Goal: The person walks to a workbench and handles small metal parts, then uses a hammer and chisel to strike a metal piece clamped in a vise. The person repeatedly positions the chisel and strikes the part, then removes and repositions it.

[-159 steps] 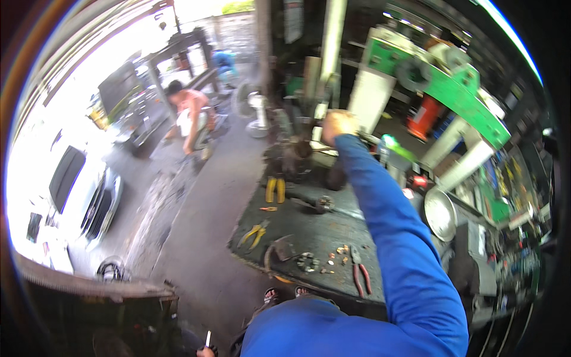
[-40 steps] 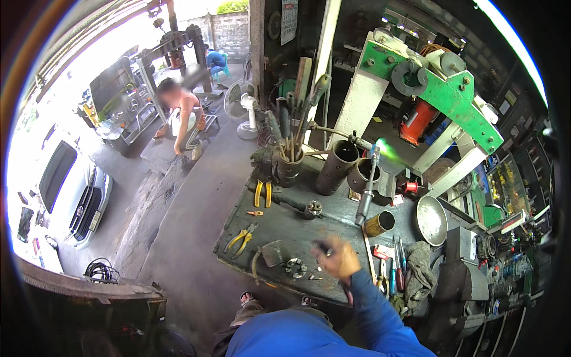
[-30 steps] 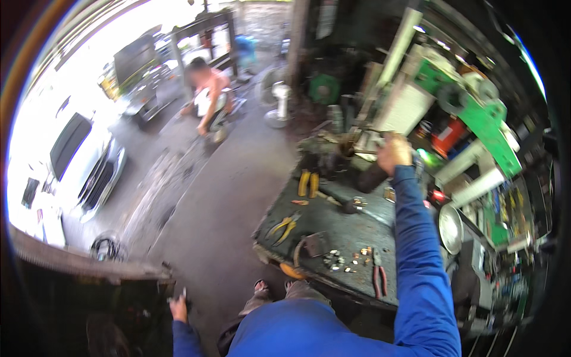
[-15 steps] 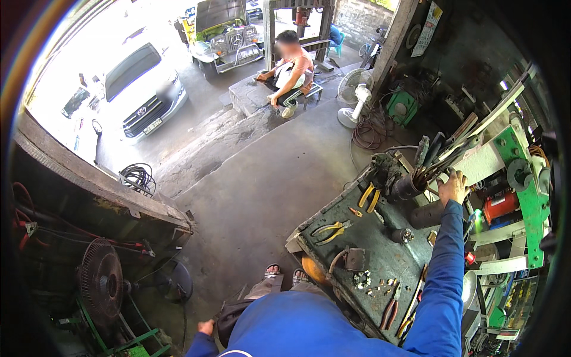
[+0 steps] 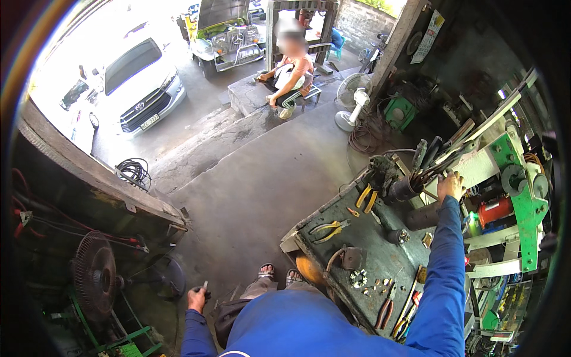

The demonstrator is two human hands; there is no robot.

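Head view, lower left: the left hand has lifted outward, pinching a slim pale stick-like object, so both hands seem occupied; right of frame, the right hand stays near a dark metal cylinder, its grip impossible to tell

Tools in canister on workbench

One short, slender pale stick, protruding from the left hand; one dark cylindrical canister, packed with long rods, on workbench beside the right hand.
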